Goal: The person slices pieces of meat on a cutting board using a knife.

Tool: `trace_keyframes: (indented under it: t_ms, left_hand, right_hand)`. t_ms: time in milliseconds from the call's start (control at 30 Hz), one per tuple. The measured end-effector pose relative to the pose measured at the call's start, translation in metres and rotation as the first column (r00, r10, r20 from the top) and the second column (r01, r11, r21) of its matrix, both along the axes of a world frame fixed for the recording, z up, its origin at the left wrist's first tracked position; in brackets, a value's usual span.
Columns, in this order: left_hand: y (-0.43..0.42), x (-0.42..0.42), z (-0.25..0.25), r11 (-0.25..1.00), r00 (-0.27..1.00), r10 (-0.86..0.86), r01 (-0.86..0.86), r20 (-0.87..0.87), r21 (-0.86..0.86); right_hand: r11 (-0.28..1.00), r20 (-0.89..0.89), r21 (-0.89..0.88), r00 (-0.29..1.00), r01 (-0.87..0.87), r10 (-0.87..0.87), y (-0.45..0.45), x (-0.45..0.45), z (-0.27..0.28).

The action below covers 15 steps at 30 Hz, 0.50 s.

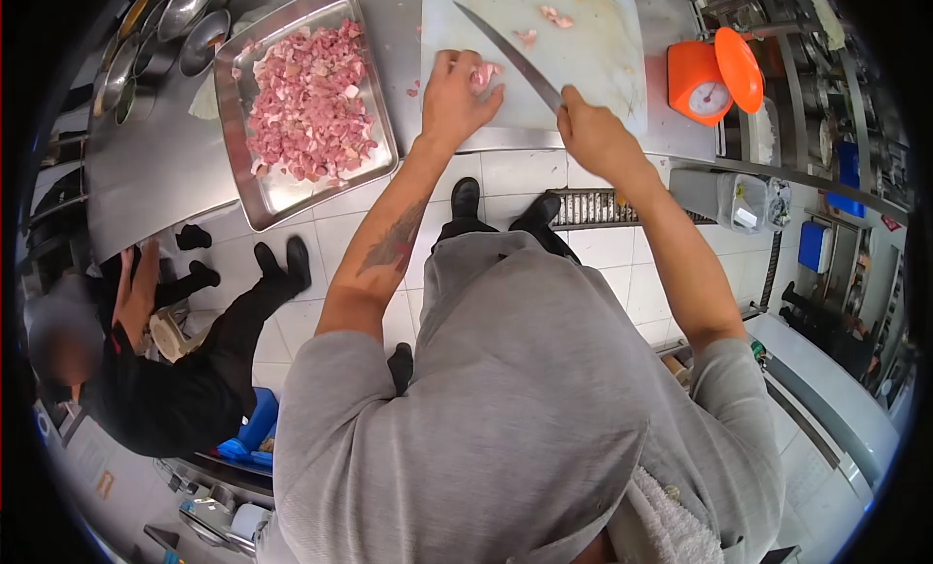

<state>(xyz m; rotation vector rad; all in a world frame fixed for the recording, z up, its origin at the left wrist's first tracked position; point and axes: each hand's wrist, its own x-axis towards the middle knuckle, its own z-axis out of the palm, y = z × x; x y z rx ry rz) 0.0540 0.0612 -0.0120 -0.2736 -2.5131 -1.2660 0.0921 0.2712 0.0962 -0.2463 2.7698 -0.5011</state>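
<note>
A kitchen knife is gripped by the handle in my right hand, its long blade slanting up and left over the white cutting board. Near the board's front left, my left hand curls its fingers and thumb around a small piece of raw meat. Further back on the board lie a few meat scraps, apart from the blade. To the left stands a metal tray with a heap of diced pink meat in it.
An orange kitchen scale stands right of the board. Metal bowls are grouped at the back left of the steel counter. A person in black is at the lower left. A floor grate runs near my feet.
</note>
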Motion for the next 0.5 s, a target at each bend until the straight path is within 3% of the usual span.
trace_keyframes:
  t_ms: [33, 133, 267, 500]
  left_hand:
    - [-0.001, -0.005, -0.007, 0.994, 0.998, -0.061, 0.059, -0.024, -0.089]
    - [0.002, -0.012, -0.025, 0.991, 0.994, -0.060, 0.048, -0.093, -0.124]
    - [0.007, -0.014, -0.020, 0.998, 0.994, -0.003, -0.004, -0.105, -0.070]
    - [0.007, -0.020, -0.028, 0.995, 0.992, -0.062, 0.052, -0.111, -0.085]
  right_hand:
    - [1.000, 0.035, 0.013, 0.999, -0.006, 0.006, 0.001, 0.009, 0.003]
    - [0.998, 0.141, 0.068, 0.990, -0.014, 0.004, 0.007, 0.031, 0.011]
    - [0.990, 0.216, 0.141, 0.976, 0.007, -0.038, 0.008, 0.056, 0.028]
    - [1.000, 0.133, -0.024, 0.991, 0.019, -0.016, -0.014, 0.003, -0.068]
